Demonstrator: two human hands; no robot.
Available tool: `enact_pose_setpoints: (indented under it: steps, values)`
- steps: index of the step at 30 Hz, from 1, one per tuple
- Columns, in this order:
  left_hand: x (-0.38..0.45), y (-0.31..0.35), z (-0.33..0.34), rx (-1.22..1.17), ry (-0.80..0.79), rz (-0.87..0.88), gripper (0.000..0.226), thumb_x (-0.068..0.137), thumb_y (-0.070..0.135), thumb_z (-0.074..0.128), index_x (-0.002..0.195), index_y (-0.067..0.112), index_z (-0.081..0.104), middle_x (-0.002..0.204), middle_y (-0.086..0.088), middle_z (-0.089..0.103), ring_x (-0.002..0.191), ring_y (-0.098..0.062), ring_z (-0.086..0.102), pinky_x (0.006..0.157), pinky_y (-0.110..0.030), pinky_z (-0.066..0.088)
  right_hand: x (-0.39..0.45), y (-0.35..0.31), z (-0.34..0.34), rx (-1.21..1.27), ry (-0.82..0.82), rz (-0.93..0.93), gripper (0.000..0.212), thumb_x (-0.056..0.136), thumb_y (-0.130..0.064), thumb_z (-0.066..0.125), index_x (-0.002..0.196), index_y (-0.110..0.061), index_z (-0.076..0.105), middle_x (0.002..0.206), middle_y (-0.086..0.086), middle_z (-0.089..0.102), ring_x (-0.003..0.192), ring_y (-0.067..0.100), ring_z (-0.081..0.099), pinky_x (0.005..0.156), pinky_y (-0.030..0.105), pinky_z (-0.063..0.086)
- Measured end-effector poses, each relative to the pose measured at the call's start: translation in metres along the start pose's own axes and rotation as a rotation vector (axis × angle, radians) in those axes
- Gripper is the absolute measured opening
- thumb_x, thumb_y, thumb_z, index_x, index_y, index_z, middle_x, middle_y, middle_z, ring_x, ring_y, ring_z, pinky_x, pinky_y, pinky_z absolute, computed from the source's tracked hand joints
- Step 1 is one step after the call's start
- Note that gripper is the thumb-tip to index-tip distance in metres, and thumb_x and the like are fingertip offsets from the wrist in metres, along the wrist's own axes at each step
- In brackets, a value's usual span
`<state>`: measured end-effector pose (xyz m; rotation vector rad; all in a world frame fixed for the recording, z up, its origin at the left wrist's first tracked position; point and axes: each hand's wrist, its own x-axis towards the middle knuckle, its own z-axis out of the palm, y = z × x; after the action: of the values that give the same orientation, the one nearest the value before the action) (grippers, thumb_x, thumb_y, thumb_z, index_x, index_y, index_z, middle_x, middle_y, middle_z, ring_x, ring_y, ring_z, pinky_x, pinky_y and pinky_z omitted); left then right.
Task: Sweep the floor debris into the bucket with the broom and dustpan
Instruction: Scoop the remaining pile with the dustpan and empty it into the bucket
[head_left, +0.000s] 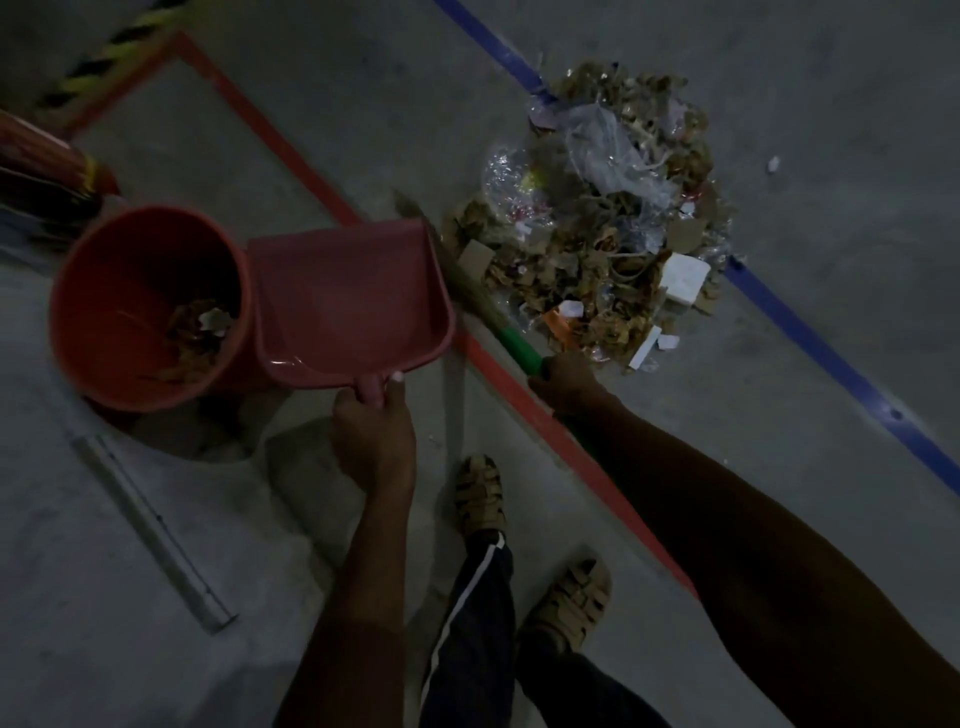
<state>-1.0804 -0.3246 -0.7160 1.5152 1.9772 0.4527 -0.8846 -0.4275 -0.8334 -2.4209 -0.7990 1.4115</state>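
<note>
Left hand (371, 436), dustpan (348, 301) beside part-filled bucket (104, 291)

Single head-worn view, steeply downward and forward over the dim, perhaps concrete floor (779, 415), hands close below.

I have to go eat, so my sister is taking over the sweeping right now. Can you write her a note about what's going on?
Left hand: holds the dustpan by its handle, tipped at the bucket rim. The pan looks empty.
Right hand: grips the broom by its green handle, bristles down beside the pile.
Done: some debris is already in the bucket.
Left: most of the pile is still on the floor, across the blue line. Keep sweeping it into the pan and dumping.
</note>
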Motion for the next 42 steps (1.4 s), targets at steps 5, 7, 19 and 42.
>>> enact_pose_setpoints:
  steps: [5,7,19,42]
  values:
    - [0.013,0.007,0.005,0.034,0.003,-0.018,0.046,0.084,0.044,0.072,0.098,0.001,0.065,0.102,-0.021,0.069,0.093,-0.037,0.064,0.069,-0.031,0.037,0.009,0.021,-0.038,-0.028,0.140,0.115,0.017,0.098,-0.023,0.060,0.099,-0.006,0.061,0.072,0.003,0.056,0.051,0.012,0.055,0.034,0.020,0.038]
    - [0.016,0.007,0.008,0.027,0.001,-0.002,0.047,0.084,0.044,0.072,0.097,0.000,0.064,0.102,-0.022,0.069,0.093,-0.038,0.064,0.068,-0.031,0.037,0.000,0.027,-0.050,-0.032,0.177,0.085,0.022,0.098,-0.023,0.059,0.103,-0.002,0.063,0.074,0.006,0.060,0.049,0.015,0.058,0.039,0.025,0.045]
    - [-0.014,0.039,0.017,0.068,-0.052,0.041,0.046,0.087,0.045,0.070,0.095,0.001,0.062,0.098,-0.021,0.068,0.087,-0.038,0.064,0.066,-0.030,0.034,-0.079,0.028,-0.089,0.209,0.337,-0.260,0.037,0.104,-0.026,0.052,0.135,-0.007,0.052,0.072,0.006,0.065,0.051,0.018,0.063,0.050,0.043,0.058]
    - [-0.259,-0.018,0.177,0.127,-0.237,0.058,0.045,0.084,0.050,0.071,0.093,0.007,0.067,0.089,-0.013,0.071,0.079,-0.028,0.065,0.064,-0.029,0.041,-0.047,0.290,-0.195,0.061,0.450,-0.147,0.058,0.103,-0.023,0.053,0.152,-0.003,0.029,0.128,0.021,0.060,0.105,0.036,0.061,0.076,0.029,0.036]
